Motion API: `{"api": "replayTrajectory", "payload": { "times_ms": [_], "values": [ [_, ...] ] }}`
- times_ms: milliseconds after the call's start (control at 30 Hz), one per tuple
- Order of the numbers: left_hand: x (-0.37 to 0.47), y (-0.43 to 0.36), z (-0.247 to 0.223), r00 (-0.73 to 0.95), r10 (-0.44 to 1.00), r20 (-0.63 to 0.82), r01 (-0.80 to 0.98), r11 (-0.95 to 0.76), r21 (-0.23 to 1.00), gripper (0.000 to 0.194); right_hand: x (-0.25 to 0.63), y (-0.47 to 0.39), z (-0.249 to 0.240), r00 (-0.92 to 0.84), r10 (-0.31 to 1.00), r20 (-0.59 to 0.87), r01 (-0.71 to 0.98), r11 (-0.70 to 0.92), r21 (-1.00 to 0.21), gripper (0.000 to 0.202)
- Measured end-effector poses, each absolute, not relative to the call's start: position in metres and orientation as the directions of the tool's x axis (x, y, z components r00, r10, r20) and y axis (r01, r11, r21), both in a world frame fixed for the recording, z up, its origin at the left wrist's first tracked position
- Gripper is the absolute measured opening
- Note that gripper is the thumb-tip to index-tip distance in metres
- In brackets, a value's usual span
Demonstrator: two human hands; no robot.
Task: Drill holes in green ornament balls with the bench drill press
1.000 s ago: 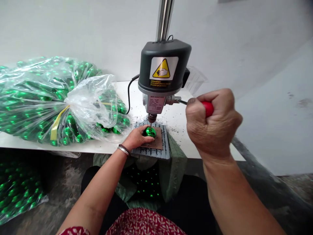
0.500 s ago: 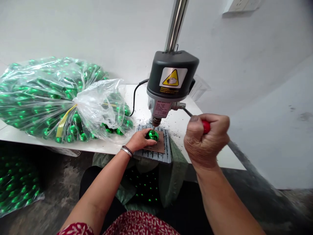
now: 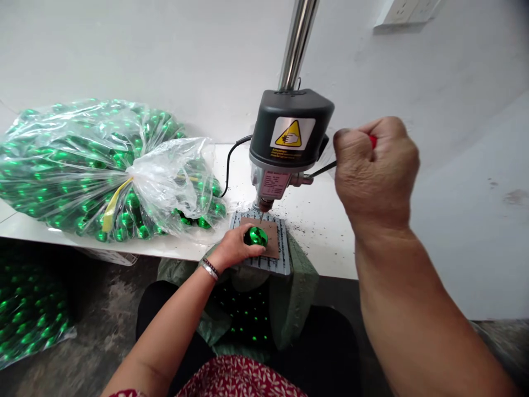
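My left hand (image 3: 236, 245) grips a shiny green ball (image 3: 258, 236) between thumb and fingers. The ball sits over a brown board (image 3: 271, 248) on the grey base (image 3: 284, 262) of a bench drill press (image 3: 291, 129). Just above the ball is the thin drill bit (image 3: 261, 216), which looks apart from it. My right hand (image 3: 378, 171) is closed around the red knob (image 3: 373, 141) of the drill press's feed lever (image 3: 324, 169), raised to the right of the motor housing. Most of the knob is hidden by my fingers.
A tied clear plastic bag (image 3: 157, 171) full of green balls lies on the white table (image 3: 173, 247) at left. Another bag (image 3: 33, 309) of green balls is on the floor. Below the table edge hangs an open green sack (image 3: 300, 298) with balls inside. Dark shavings dot the tabletop.
My right hand has swung up and right with the lever, and the drill bit has lifted off the ball. My left hand has drawn the ball slightly down toward me.
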State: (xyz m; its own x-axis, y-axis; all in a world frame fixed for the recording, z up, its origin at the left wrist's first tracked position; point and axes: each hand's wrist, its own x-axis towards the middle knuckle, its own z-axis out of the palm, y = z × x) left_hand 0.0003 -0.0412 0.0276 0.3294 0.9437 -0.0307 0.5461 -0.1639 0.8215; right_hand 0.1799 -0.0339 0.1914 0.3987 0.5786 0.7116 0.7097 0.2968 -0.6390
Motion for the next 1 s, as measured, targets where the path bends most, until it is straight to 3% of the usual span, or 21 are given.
{"api": "replayTrajectory", "payload": {
  "times_ms": [100, 167, 233, 300, 367, 433, 533, 633, 733, 900, 1000],
  "values": [
    [-0.016, -0.062, 0.034, 0.509, 0.858, -0.063, 0.525, -0.252, 0.813, 0.070, 0.178, -0.033, 0.195, 0.422, 0.591, 0.687, 0.707, 0.259, -0.658, 0.019],
    [-0.030, -0.071, 0.037, 0.529, 0.845, -0.077, 0.529, -0.257, 0.809, 0.078, 0.177, -0.033, 0.193, 0.433, 0.588, 0.683, 0.701, 0.257, -0.665, 0.020],
    [-0.046, -0.072, 0.039, 0.407, 0.913, -0.045, 0.581, -0.220, 0.784, 0.053, 0.177, -0.034, 0.192, 0.433, 0.578, 0.691, 0.705, 0.260, -0.659, 0.020],
    [-0.062, -0.063, 0.038, 0.166, 0.984, 0.062, 0.700, -0.162, 0.696, 0.028, 0.176, -0.035, 0.192, 0.429, 0.570, 0.700, 0.713, 0.263, -0.651, 0.020],
    [-0.075, -0.048, 0.036, -0.041, 0.987, 0.158, 0.842, -0.051, 0.537, 0.031, 0.175, -0.035, 0.192, 0.440, 0.565, 0.698, 0.708, 0.260, -0.657, 0.020],
    [-0.082, -0.030, 0.032, -0.126, 0.985, 0.120, 0.923, 0.072, 0.377, 0.036, 0.175, -0.035, 0.193, 0.451, 0.564, 0.692, 0.700, 0.257, -0.666, 0.020],
    [-0.082, -0.010, 0.025, -0.111, 0.994, 0.004, 0.969, 0.108, 0.221, 0.041, 0.177, -0.033, 0.191, 0.436, 0.567, 0.699, 0.703, 0.270, -0.658, 0.019],
    [-0.076, -0.005, 0.022, -0.059, 0.998, 0.005, 0.988, 0.058, 0.141, 0.044, 0.180, -0.032, 0.188, 0.392, 0.556, 0.733, 0.718, 0.313, -0.622, 0.018],
    [-0.076, -0.013, 0.022, -0.080, 0.996, 0.028, 0.986, 0.075, 0.151, 0.045, 0.181, -0.032, 0.187, 0.383, 0.539, 0.750, 0.725, 0.328, -0.606, 0.018],
    [-0.081, -0.039, 0.020, -0.163, 0.973, 0.162, 0.933, 0.099, 0.347, 0.050, 0.178, -0.032, 0.187, 0.411, 0.539, 0.735, 0.713, 0.312, -0.628, 0.018],
    [-0.079, -0.047, 0.013, -0.108, 0.987, 0.122, 0.931, 0.057, 0.359, 0.050, 0.179, -0.032, 0.186, 0.415, 0.521, 0.746, 0.716, 0.319, -0.621, 0.017]
  ]
}}
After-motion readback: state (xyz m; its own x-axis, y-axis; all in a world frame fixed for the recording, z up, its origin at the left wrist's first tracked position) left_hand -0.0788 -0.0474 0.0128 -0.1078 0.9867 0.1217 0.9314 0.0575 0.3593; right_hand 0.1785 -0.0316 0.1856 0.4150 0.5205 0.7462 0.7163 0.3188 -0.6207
